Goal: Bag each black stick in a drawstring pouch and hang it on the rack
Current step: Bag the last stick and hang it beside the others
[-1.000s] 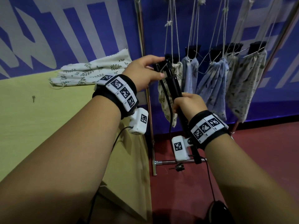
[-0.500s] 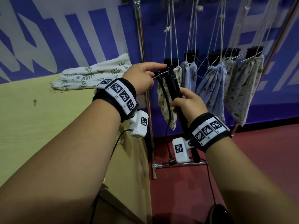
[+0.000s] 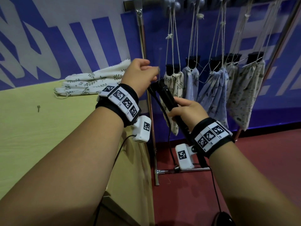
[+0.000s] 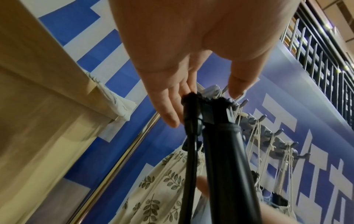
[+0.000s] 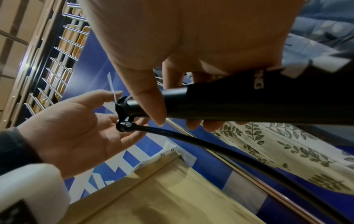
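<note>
- The right hand point(image 3: 187, 111), in the lower centre of the head view, has its fingers curled round the black stick point(image 3: 167, 97), thumb on top; the right wrist view shows the same clamp, with the fingers point(image 5: 153, 109) wrapped over the barrel of the stick point(image 5: 239, 100).
- The stick runs tilted, its top end toward the upper left just below the left hand, its lower end passing behind the right wrist band toward the floor.
- A thin black cable point(image 5: 191, 136) leaves a clip at the stick's top end and droops down.
- The left hand point(image 3: 140, 74), left of centre in the head view, has thumb and forefinger pinched on a thin pale strip point(image 5: 113, 89) that stands up from the stick's top; its other fingers point(image 4: 168, 104) lie loosely extended beside the stick's tip point(image 4: 193, 103).
- Behind the hands, filled pouches point(image 3: 215, 88) hang by their strings from the rack point(image 3: 141, 30) across the upper right of the frame; the nearest is a leaf-print pouch point(image 3: 174, 82) just behind the stick.
- A pile of flat leaf-print pouches point(image 3: 94, 80) lies on the yellow surface point(image 3: 32, 128) at the left, against the blue and white wall.
- The floor at the lower right is red.
</note>
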A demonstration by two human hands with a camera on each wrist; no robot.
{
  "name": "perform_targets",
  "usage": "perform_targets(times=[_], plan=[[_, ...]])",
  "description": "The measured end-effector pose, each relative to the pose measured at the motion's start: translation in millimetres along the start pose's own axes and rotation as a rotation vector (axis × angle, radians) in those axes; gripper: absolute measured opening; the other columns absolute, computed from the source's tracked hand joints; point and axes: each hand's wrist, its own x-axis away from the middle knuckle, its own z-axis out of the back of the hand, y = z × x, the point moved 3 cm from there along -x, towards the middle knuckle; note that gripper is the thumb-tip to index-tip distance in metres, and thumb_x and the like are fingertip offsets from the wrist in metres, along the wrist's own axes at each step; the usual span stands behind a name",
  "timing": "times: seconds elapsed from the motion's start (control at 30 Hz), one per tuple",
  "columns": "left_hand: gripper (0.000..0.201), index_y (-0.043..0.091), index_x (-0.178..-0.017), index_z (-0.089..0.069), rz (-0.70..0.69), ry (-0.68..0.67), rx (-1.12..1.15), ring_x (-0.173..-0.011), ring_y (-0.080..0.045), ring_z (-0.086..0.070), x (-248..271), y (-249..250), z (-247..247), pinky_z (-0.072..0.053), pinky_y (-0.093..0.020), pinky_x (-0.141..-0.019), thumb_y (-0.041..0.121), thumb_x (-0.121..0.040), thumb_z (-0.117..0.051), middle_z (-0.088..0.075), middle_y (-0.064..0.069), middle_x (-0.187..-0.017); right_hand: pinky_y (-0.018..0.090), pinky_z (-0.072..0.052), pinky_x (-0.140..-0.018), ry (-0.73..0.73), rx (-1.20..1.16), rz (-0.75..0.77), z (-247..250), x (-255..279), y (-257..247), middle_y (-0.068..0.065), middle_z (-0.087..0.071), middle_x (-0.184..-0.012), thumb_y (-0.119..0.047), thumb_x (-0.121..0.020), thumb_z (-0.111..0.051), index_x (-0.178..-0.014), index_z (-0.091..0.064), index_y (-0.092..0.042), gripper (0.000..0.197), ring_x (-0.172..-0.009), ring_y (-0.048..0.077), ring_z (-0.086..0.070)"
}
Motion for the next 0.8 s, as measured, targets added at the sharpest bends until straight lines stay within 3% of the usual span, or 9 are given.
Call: perform_targets(times=[0.1,0.2,0.27,0.33,0.43,0.5,0.57,0.67,0.8], plan=[[0.053,0.022,-0.124,-0.064,-0.012,-0.051,-0.16,-0.093,-0.008,-0.073,7.6,-2.1,-3.9,-0.06,-0.032,-0.082,0.05,-0.081,-0.077,-0.074,0.008,-0.105,0.03,-0.057,-0.085,-0.003,0.001,0.007,-1.4,-2.6,0.4,-0.003,-0.082,-0.088,0.003,-0.08,-0.079,-0.106,-0.082,-0.039,0.049,-0.074,0.013,-0.071],[0.05,0.019,-0.108,-0.068,0.083,-0.134,-0.086,-0.086,-0.017,-0.076,13.7,-4.0,-5.9,-0.064,-0.046,-0.083,0.063,-0.084,-0.071,-0.078,-0.006,-0.099,0.033,-0.054,-0.075,0.005,-0.058,0.008,-0.2,-0.7,-2.3,0.017,-0.079,-0.089,-0.006,-0.084,-0.083,-0.101,-0.083,-0.024,0.024,-0.076,0.025,-0.068],[0.057,0.015,-0.106,-0.069,0.172,-0.226,0.011,-0.082,-0.022,-0.074,15.8,-7.6,-10.4,-0.062,-0.045,-0.087,0.068,-0.086,-0.066,-0.078,-0.01,-0.096,0.039,-0.056,-0.075,0.02,-0.117,0.016,1.2,-1.9,-2.9,0.018,-0.075,-0.086,-0.011,-0.084,-0.086,-0.102,-0.084,-0.016,0.018,-0.077,0.034,-0.067],[0.06,0.014,-0.112,-0.067,0.207,-0.29,0.005,-0.088,-0.019,-0.075,17.4,-11.9,-14.3,-0.06,-0.039,-0.084,0.069,-0.088,-0.064,-0.078,-0.002,-0.097,0.051,-0.062,-0.091,0.03,-0.183,0.035,0.7,-5.0,-4.0,0.02,-0.079,-0.101,-0.015,-0.08,-0.089,-0.111,-0.083,-0.013,0.031,-0.092,0.047,-0.074],[0.065,0.016,-0.121,-0.064,0.159,-0.379,-0.119,-0.103,-0.015,-0.075,19.8,-17.2,-19.4,-0.059,-0.041,-0.096,0.07,-0.084,-0.068,-0.078,0.0,-0.11,0.053,-0.056,-0.108,0.043,-0.287,0.073,0.8,-7.9,-7.6,0.017,-0.078,-0.12,-0.015,-0.076,-0.092,-0.138,-0.067,-0.006,0.067,-0.112,0.035,-0.076],[0.068,0.018,-0.123,-0.062,0.162,-0.438,-0.157,-0.103,-0.015,-0.075,25.0,-19.2,-21.1,-0.057,-0.043,-0.101,0.068,-0.078,-0.075,-0.078,-0.001,-0.111,0.056,-0.053,-0.111,0.045,-0.331,0.109,2.8,-9.2,-9.8,0.02,-0.078,-0.118,-0.01,-0.081,-0.089,-0.133,-0.068,-0.003,0.057,-0.115,0.038,-0.074],[0.072,0.021,-0.123,-0.062,0.18,-0.499,-0.191,-0.104,-0.016,-0.075,29.9,-21.8,-22.5,-0.055,-0.04,-0.101,0.064,-0.069,-0.081,-0.076,-0.001,-0.113,0.06,-0.052,-0.11,0.032,-0.357,0.128,3.6,-8.1,-12.5,0.026,-0.077,-0.115,-0.015,-0.08,-0.089,-0.124,-0.072,-0.001,0.049,-0.114,0.045,-0.072],[0.041,0.027,-0.115,-0.066,0.206,-0.633,-0.26,-0.108,-0.01,-0.069,34.2,-26.0,-26.8,-0.049,-0.039,-0.104,0.036,-0.081,-0.086,-0.075,0.008,-0.109,0.054,-0.057,-0.104,0.001,-0.461,0.118,2.7,-4.3,-18.8,0.027,-0.075,-0.117,-0.012,-0.088,-0.084,-0.132,-0.064,0.008,0.053,-0.107,0.04,-0.076],[0.062,0.029,-0.131,-0.062,0.244,-0.781,-0.431,-0.12,-0.011,-0.065,35.5,-31.2,-34.9,-0.052,-0.039,-0.104,0.03,-0.076,-0.091,-0.074,0.011,-0.12,0.038,-0.064,-0.078,-0.035,-0.607,0.118,5.4,-2.0,-27.9,0.016,-0.072,-0.101,-0.007,-0.099,-0.07,-0.12,-0.069,0.003,0.024,-0.082,0.021,-0.073]])
